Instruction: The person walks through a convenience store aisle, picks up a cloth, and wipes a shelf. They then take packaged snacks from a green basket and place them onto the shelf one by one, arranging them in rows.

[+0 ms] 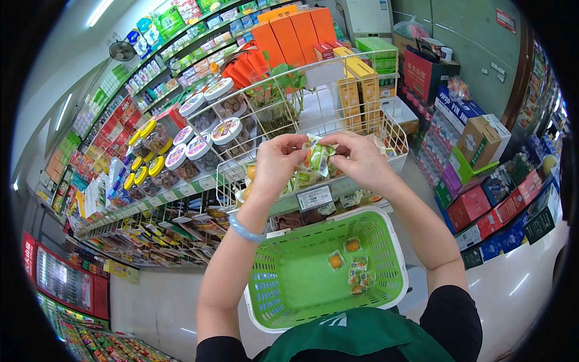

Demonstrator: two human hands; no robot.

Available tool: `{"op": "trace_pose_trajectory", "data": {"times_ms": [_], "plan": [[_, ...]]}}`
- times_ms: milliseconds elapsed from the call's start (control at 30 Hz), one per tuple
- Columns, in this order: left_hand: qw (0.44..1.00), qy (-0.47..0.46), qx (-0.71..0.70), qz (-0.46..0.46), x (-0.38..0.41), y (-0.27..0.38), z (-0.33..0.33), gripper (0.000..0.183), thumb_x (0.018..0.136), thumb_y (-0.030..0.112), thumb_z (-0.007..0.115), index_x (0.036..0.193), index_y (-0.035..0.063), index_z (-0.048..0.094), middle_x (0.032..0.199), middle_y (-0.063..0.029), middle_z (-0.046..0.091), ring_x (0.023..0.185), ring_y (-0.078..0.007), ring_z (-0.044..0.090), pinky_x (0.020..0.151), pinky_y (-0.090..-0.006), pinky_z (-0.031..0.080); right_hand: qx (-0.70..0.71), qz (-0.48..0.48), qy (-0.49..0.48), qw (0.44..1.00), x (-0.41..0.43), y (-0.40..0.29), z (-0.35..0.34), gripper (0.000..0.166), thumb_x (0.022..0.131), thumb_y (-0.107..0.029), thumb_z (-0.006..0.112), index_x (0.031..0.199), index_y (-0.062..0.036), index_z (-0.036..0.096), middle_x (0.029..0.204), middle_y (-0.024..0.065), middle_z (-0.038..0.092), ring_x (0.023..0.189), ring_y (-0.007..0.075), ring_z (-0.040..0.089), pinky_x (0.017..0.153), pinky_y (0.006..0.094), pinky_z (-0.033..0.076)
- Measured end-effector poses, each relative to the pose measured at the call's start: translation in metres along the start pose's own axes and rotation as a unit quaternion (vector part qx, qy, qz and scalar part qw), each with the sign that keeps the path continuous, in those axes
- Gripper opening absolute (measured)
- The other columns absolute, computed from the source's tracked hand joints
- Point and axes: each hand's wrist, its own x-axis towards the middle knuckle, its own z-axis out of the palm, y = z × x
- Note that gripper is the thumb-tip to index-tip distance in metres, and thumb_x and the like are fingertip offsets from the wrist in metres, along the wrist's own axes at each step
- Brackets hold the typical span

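Between the fingertips of both hands is a small clear-and-green plastic snack packet (319, 157), with a printed code facing me. My left hand (282, 159) pinches its left side and my right hand (355, 156) its right side. Below them, similar green packets (304, 180) lie in a white wire shelf basket (226, 181), partly hidden by my hands. A green plastic shopping basket (298, 276) with a white rim stands between my forearms. Towards its right side lie several small packets, among them a wrapped round orange-brown item (335, 261).
Left of the wire basket stand jars with white lids (227, 130) and jars with yellow lids (156, 166). Behind it are a potted plant (278, 117) and yellow boxes (362, 95). Stacked cartons (479, 140) line the right side. A price tag (314, 197) hangs on the shelf front.
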Motion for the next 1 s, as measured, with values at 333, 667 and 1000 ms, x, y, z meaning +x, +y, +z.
{"op": "trace_pose_trajectory", "data": {"times_ms": [333, 667, 1000], "plan": [[0.881, 0.141, 0.395, 0.217, 0.009, -0.027, 0.011, 0.027, 0.066, -0.002, 0.065, 0.093, -0.0011, 0.063, 0.090, -0.0186, 0.063, 0.085, -0.0343, 0.061, 0.078, -0.0392, 0.049, -0.233, -0.152, 0.097, 0.956, 0.008, 0.042, 0.022, 0.024, 0.072, -0.002, 0.056, 0.095, -0.0015, 0.061, 0.093, 0.0163, 0.059, 0.093, 0.0338, 0.055, 0.082, 0.0412, 0.045], [0.946, 0.045, 0.243, 0.212, -0.138, -0.070, 0.050, 0.012, 0.071, -0.004, 0.063, 0.082, 0.0007, 0.063, 0.076, -0.0143, 0.062, 0.064, -0.0259, 0.062, 0.058, -0.0307, 0.049, -0.128, -0.320, 0.072, 0.936, -0.111, 0.033, 0.054, 0.027, 0.064, 0.006, 0.065, 0.089, -0.0027, 0.064, 0.084, 0.0099, 0.064, 0.069, 0.0247, 0.062, 0.058, 0.0318, 0.050], [0.842, -0.158, -0.090, -0.507, -0.193, -0.307, 0.101, 0.023, 0.080, -0.005, 0.051, 0.103, -0.0037, 0.052, 0.100, -0.0111, 0.059, 0.079, -0.0214, 0.062, 0.070, -0.0311, 0.055, -0.350, 0.042, -0.514, 0.782, -0.199, 0.187, 0.189, 0.015, 0.073, -0.011, 0.059, 0.085, -0.0039, 0.065, 0.094, 0.0134, 0.061, 0.089, 0.0265, 0.062, 0.073, 0.0361, 0.051]]}}
